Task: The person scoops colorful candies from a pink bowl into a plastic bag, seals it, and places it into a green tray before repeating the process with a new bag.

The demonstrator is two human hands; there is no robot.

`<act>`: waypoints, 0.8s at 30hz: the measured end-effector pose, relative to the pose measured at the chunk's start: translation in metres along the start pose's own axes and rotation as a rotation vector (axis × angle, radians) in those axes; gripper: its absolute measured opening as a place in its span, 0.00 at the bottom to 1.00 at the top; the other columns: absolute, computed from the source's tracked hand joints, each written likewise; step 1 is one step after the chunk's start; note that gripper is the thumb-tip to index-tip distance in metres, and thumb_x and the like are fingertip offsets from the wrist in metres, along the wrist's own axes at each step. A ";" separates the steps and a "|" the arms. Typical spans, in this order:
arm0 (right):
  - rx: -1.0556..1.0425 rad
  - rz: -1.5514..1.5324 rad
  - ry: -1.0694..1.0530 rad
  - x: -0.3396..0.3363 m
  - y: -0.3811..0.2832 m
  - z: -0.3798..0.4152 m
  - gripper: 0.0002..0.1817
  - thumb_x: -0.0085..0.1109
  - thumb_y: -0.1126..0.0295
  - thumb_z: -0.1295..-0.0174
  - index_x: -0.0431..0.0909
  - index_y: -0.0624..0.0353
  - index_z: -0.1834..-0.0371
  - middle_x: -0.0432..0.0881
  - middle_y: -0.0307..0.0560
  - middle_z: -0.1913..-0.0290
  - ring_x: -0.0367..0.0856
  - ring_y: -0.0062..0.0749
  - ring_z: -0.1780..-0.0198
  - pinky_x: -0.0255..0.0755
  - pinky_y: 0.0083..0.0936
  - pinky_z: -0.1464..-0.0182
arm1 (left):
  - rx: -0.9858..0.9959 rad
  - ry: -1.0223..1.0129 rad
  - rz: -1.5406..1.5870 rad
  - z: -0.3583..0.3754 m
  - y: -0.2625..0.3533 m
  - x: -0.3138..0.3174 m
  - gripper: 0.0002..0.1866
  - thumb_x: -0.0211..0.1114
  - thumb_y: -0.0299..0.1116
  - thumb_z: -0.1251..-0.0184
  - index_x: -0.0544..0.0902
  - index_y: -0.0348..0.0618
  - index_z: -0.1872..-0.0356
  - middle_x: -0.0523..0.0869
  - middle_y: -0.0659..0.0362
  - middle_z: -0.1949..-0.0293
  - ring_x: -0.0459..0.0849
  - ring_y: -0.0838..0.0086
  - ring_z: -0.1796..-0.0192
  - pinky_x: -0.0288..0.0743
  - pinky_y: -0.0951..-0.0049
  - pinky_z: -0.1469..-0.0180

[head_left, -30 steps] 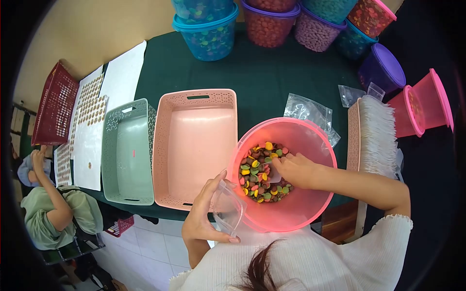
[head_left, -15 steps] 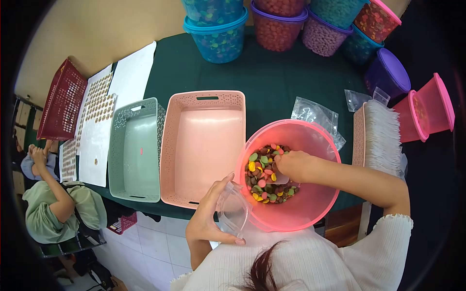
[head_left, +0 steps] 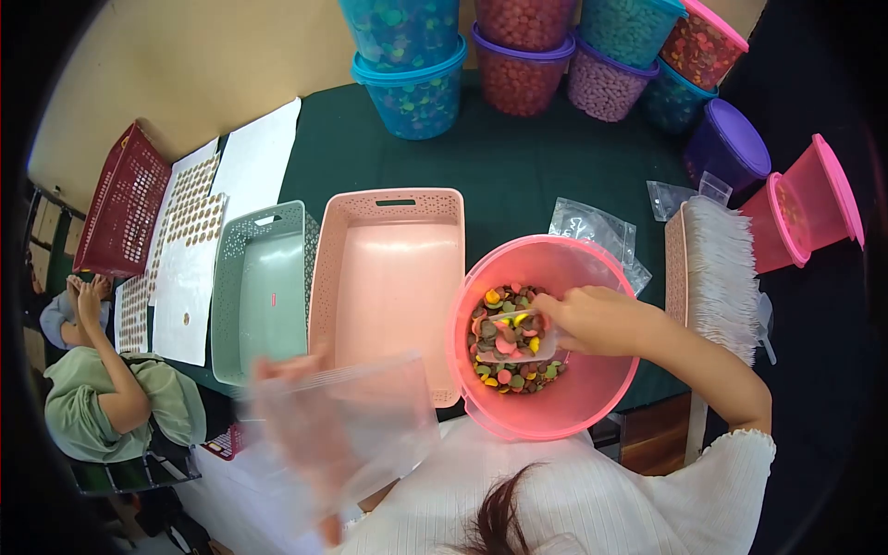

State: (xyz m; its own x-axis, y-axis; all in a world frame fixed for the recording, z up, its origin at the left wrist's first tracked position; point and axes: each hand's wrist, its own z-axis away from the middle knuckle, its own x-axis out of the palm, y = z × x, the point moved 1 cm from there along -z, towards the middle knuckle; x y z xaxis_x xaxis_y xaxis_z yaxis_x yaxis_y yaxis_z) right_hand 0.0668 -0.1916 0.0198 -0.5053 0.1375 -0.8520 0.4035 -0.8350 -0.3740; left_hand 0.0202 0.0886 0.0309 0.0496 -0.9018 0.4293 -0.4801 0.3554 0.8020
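Note:
Inside the pink bucket [head_left: 601, 398] lies a heap of brown, green, pink and yellow candies [head_left: 518, 377]. My right hand [head_left: 592, 322] grips a clear scoop [head_left: 546, 344] above the heap, and the scoop holds candies. Left of the bucket, my left hand [head_left: 310, 435] is smeared by motion around a clear plastic bag [head_left: 379, 416]. The bag hangs in front of the lower edge of the empty pink basket [head_left: 388, 287]. Behind the bucket lie more clear bags [head_left: 592, 227].
A green basket [head_left: 268, 305] and sheets with rows of small brown pieces [head_left: 190, 268] are at left, near a red basket [head_left: 125, 203]. Lidded tubs [head_left: 412, 102] line the back. A basket of white strips [head_left: 721, 277] stands right. Another person [head_left: 120, 407] sits far left.
My right hand has raised the scoop, now filled with candies. My left hand has moved left, and the clear bag is spread out wider. The view has shifted slightly.

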 end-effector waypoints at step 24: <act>0.228 -0.011 0.124 -0.095 -0.018 0.098 0.23 0.62 0.67 0.59 0.72 0.57 0.56 0.78 0.56 0.74 0.78 0.46 0.70 0.71 0.33 0.65 | -0.056 -0.841 -0.635 0.003 -0.079 0.095 0.47 0.75 0.47 0.71 0.65 0.41 0.44 0.70 0.51 0.51 0.71 0.59 0.50 0.68 0.63 0.50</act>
State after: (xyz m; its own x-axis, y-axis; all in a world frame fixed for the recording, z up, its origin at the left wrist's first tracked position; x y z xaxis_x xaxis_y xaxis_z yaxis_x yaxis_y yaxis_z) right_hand 0.0325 -0.2415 0.1437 -0.4053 0.1999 -0.8920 0.2090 -0.9297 -0.3033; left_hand 0.0599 -0.0258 0.0072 -0.3561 -0.7986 -0.4853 -0.5371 -0.2501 0.8056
